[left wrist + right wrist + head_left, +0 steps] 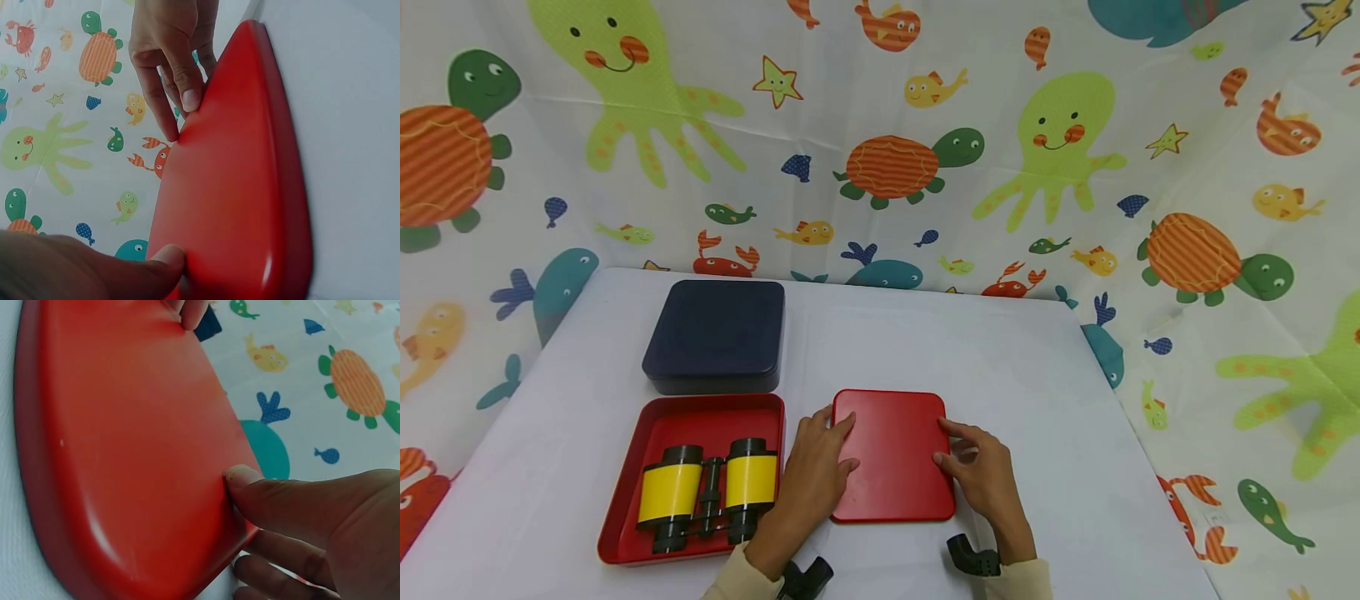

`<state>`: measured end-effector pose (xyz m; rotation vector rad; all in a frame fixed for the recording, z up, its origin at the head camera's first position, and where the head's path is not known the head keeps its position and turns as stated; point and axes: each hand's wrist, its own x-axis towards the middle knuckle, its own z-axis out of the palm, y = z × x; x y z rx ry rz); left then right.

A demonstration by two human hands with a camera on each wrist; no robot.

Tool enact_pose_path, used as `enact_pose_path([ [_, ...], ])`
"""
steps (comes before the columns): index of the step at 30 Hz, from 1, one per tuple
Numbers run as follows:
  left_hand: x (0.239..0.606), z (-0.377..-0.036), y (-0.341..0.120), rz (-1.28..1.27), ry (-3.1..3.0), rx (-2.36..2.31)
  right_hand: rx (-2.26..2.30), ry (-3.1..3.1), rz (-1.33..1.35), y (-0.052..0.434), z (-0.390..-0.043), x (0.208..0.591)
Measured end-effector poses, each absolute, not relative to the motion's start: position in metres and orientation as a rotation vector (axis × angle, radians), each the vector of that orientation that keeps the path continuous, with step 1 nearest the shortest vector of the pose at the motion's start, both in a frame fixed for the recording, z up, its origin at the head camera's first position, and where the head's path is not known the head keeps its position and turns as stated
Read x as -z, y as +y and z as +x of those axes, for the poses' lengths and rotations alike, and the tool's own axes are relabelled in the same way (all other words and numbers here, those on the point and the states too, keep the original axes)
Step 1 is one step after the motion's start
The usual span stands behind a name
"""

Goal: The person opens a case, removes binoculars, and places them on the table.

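A flat red lid with rounded corners and a shallow side wall is between the hands, smooth face up, over the white table. My left hand holds its left edge, the thumb resting on the top face. At the opposite edge my right hand grips the lid, thumb on top, and the right wrist view shows its other fingers curled below the rim. Just left of the left hand, yellow and black binoculars lie in a shallow red tray; the left forearm overlaps the tray's right side.
A dark navy box, closed, stands behind the red tray, close to its back rim. The white table extends to the right of the hands. A curtain printed with sea animals hangs behind and beside the table.
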<state>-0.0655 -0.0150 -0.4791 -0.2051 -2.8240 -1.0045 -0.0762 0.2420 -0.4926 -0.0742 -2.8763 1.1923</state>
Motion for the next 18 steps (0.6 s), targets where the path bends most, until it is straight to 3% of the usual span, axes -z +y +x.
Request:
enact_pose_path([
  [18, 0.4852, -0.0687, -0.0119, -0.243, -2.837, 0.904, -1.004, -2.908, -0.155, 0.2332, -0.0756, 0.4949],
])
